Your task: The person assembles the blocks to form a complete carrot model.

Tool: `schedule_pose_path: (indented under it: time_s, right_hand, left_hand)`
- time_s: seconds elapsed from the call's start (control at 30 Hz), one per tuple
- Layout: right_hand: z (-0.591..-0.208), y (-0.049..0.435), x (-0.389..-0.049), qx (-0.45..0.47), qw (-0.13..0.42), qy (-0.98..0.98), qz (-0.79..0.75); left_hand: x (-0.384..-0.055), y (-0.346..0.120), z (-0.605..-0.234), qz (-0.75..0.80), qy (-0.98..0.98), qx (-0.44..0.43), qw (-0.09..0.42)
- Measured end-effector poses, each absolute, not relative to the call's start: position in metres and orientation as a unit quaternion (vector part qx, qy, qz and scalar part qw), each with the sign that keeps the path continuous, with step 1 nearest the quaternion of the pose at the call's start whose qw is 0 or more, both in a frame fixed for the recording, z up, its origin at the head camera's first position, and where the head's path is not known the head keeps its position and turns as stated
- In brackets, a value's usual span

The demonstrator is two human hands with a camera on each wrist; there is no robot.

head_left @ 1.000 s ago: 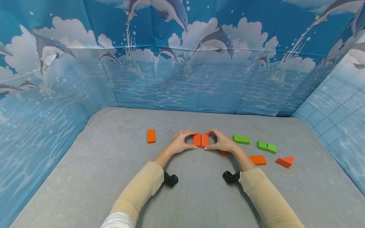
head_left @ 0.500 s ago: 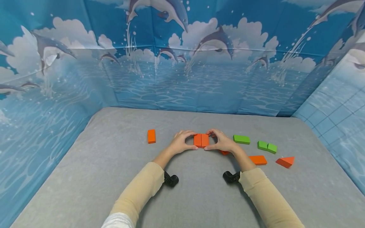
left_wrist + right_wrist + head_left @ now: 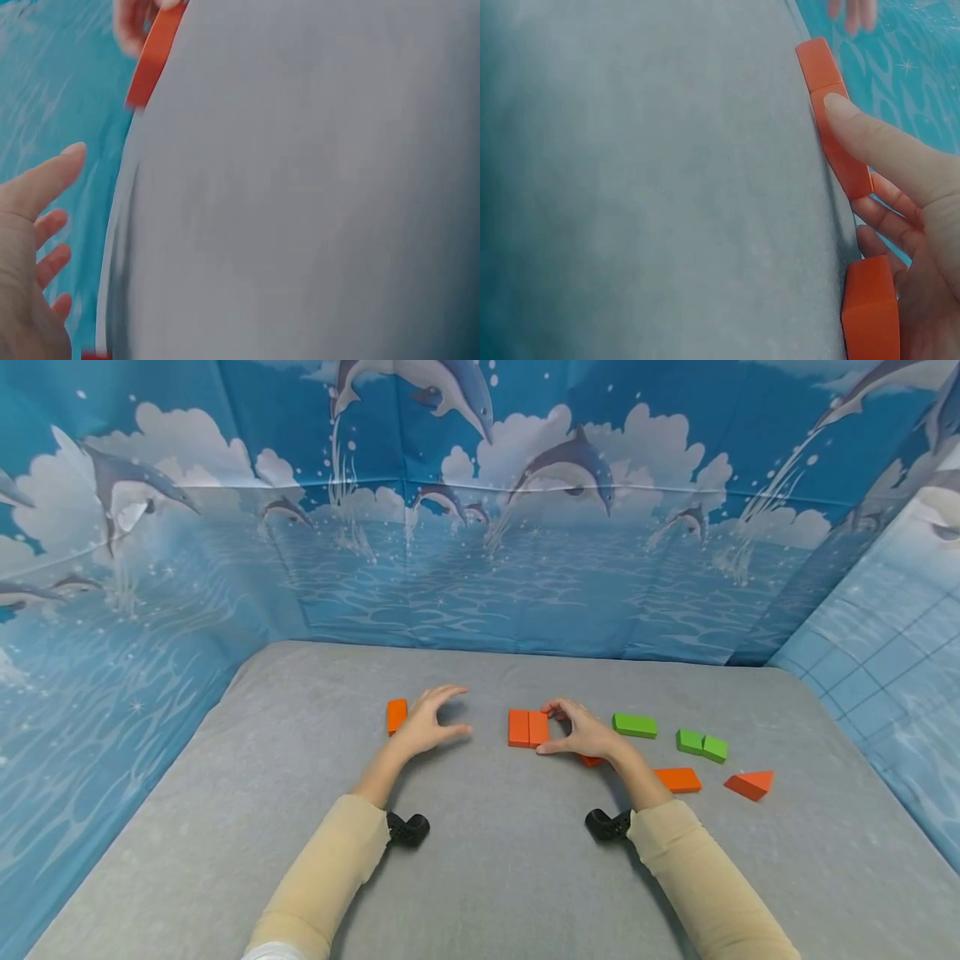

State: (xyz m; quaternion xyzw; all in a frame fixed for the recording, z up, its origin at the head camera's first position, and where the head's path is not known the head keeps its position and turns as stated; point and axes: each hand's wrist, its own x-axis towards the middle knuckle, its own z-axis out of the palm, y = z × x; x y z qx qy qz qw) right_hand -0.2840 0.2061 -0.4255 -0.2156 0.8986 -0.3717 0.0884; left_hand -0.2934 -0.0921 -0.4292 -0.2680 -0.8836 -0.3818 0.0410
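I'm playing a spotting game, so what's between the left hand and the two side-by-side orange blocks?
Nothing but bare gray table lies between the left hand and the two side-by-side orange blocks; the head view shows that gap.

Orange blocks (image 3: pixel 518 727), green blocks (image 3: pixel 634 726), plain grey surface (image 3: pixel 502 860), beige sleeves (image 3: pixel 322 868), blue dolphin-patterned backdrop (image 3: pixel 450 577)
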Motion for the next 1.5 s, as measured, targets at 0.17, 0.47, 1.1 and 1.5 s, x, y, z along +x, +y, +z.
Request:
schedule_pose_path:
  time_s: [0.17, 0.47, 1.1, 1.5]
  right_hand:
    - [-0.425, 0.206, -0.283, -0.212, 0.09, 0.9, -0.37]
    - [-0.426, 0.207, -0.284, -0.216, 0.09, 0.899, -0.371]
    - [-0.426, 0.207, -0.286, -0.216, 0.091, 0.899, -0.369]
    - [-0.426, 0.206, -0.285, -0.215, 0.09, 0.901, -0.366]
  left_hand:
    - [-0.295, -0.132, -0.435, -0.365, -0.899, -0.234, 0.06]
    - [-0.29, -0.182, -0.446, -0.374, -0.908, -0.179, 0.059]
    - [-0.29, -0.181, -0.44, -0.35, -0.919, -0.174, 0.056]
    - [-0.299, -0.121, -0.421, -0.365, -0.902, -0.228, 0.03]
